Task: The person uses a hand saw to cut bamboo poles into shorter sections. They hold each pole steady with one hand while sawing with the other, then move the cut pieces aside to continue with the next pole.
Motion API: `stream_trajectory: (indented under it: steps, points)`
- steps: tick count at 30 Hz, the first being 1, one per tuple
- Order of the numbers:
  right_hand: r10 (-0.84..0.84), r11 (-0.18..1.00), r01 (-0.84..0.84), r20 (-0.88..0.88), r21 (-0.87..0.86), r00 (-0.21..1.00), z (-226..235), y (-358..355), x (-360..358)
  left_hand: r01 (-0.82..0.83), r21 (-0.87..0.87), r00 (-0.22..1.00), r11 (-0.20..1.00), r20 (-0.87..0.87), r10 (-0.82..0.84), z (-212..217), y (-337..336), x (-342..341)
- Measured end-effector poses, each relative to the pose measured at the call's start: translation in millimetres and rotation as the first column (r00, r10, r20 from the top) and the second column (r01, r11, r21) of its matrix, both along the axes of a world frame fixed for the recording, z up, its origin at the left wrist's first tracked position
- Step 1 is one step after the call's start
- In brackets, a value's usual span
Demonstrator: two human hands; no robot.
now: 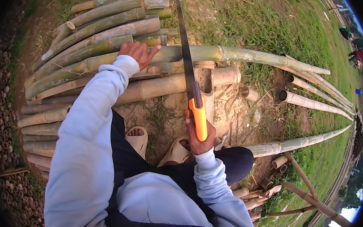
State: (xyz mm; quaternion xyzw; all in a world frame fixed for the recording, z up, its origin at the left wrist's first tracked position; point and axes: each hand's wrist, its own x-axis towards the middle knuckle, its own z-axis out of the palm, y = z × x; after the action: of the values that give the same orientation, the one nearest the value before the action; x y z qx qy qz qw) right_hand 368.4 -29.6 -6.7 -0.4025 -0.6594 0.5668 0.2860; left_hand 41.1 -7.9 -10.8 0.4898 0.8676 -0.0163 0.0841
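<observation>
While the right grip (199, 143) holds the saw (189, 69), bamboo (209, 53) lies beneath the left (136, 54).

On my feed the saw (188, 67) had a long, dark blade and an orange handle, its tip pointing away from the wearer. The blade crossed the pole (207, 53), though I couldn't tell whether it touched. The pole, thick green bamboo with pale patches and ringed joints, lay crosswise.

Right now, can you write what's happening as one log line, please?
left hand: on green bamboo pole | right hand: closed on orange-handled saw | blade: crosses pole in picture, contact unclear
</observation>
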Motion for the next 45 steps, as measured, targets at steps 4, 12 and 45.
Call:
stream_trajectory:
  steps: [4,12,45]
  points:
    - [0.066,0.988,-0.09,0.183,0.126,0.981,20,-62,84,-0.025,-0.086,0.996,0.996,0.078,0.032,1,1,-2]
    - [0.013,0.996,-0.01,-0.037,0.09,0.999,-3,22,-17,-0.035,-0.085,0.999,0.996,0.014,0.036,8,18,2]
    - [0.048,0.983,-0.069,0.126,0.171,0.991,23,-61,89,-0.117,0.114,0.99,0.987,-0.062,0.125,-18,-1,10]
